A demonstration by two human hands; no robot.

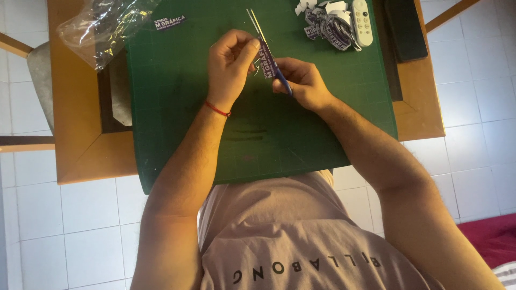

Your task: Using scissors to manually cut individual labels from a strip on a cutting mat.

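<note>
The floor is made of white tiles, and a wooden counter (80,150) stands on it, filling the top half of the frame. A big dark green cutting mat (177,107) lies on the counter.

Near the top middle of the frame, two hands meet over the mat. The left hand (230,64) has a thin red string around its wrist. Its grip is narrow, pinching a small dark purple sticker (267,60) between thumb and fingers. The sticker looks thin, light and bendy, so I think it is best held at its edge, close to the cut, or it will flop. The right hand (302,81) is closed around the blue handles of the scissors (267,45). The shiny blades point to the top of the frame and lie right by the sticker. I cannot tell how far apart the blades are.

At the top right of the mat sits a heap of cut stickers (325,21), purple and white with some white scraps. A white remote (362,21) lies just beside the heap. A long black box (406,27) lies further right. At the upper left, one more small purple rectangle label (170,22) lies flat on the mat. A clear, crinkly plastic bag (102,27) lies in the top left corner, partly on the mat.
</note>
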